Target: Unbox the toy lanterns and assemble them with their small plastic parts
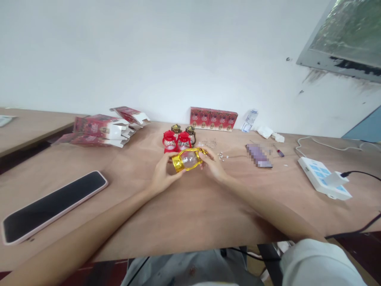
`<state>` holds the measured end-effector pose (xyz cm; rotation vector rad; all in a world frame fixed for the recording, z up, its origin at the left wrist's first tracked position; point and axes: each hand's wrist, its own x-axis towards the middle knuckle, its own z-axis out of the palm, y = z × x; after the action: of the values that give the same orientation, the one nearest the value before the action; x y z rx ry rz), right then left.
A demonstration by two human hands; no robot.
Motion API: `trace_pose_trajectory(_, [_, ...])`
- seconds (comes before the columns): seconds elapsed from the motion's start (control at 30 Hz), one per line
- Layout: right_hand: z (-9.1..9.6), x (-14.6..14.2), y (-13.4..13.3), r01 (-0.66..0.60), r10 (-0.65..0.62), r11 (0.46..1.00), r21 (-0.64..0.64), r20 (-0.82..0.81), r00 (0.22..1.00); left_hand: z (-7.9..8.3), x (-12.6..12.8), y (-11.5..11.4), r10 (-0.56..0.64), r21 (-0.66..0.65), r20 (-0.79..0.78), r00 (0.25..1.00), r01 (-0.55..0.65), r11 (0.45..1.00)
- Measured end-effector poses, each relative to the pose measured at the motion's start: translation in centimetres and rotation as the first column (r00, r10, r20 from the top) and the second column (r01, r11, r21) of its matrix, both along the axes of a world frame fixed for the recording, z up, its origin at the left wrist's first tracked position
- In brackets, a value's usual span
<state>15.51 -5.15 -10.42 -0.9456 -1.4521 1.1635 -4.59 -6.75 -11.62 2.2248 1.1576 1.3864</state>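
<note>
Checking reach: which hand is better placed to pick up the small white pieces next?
Right, likely: the right hand, at the top of the gold lantern, is nearer the small white pieces; the left hand holds the base, farther away.

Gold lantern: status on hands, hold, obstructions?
Left hand gripping base end, right hand at top end. Gold lantern held tipped on its side. Red lanterns close behind; no clear obstruction seen.

Phone (55,206) lies flat at left, power strip (318,174) sits over right, what looks like crumpled tissue (264,131) near the wall (166,59).
</note>
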Motion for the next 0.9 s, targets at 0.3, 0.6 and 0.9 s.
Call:
trace_pose_trajectory(0.3, [-2.6, -0.3, -3.0, 0.051, -0.060, 0.992, 0.112, 0.080, 0.995, -0.3, -0.1, 0.1, 0.099, 0.044, -0.411, 0.906, -0.089, 0.995])
trace_pose_trajectory(0.6, [-3.0, -0.4, -4.0, 0.047, -0.074, 0.969, 0.242, 0.104, 0.992, -0.5, -0.2, 0.3, 0.129, 0.141, -0.278, 0.952, -0.093, 0.986])
trace_pose_trajectory(0.9, [-3.6, -0.1, -3.4, 0.016, -0.040, 0.987, 0.161, 0.150, 0.988, -0.8, -0.1, 0.0, 0.108, 0.144, -0.256, 0.961, -0.073, 0.987])
